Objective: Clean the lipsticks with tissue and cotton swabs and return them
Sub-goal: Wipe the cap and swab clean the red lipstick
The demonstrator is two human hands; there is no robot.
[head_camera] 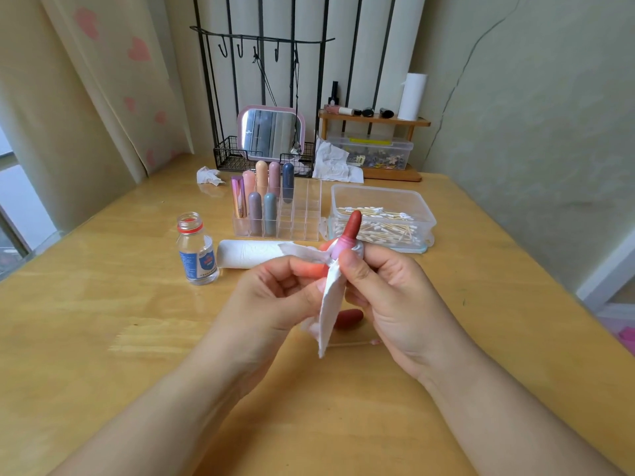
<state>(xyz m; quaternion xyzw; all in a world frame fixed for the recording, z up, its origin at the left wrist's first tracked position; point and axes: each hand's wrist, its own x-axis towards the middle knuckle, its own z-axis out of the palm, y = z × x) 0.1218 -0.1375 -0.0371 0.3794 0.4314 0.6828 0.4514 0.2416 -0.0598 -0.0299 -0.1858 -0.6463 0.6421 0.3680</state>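
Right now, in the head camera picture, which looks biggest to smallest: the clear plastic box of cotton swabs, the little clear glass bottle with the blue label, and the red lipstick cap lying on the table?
1. Clear plastic box of cotton swabs
2. Clear glass bottle with blue label
3. Red lipstick cap, partly hidden behind the white tissue, so its full size is unsure.

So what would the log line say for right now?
step: wiping | left hand: holds tissue | right hand: holds open lipstick | cap: on table

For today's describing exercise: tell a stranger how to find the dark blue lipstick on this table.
Start at the clear organiser in the middle of the wooden table, left of the cotton swab box. Look along its back row of capped lipsticks. The dark blue lipstick stands rightmost, the only navy one among pink and peach.
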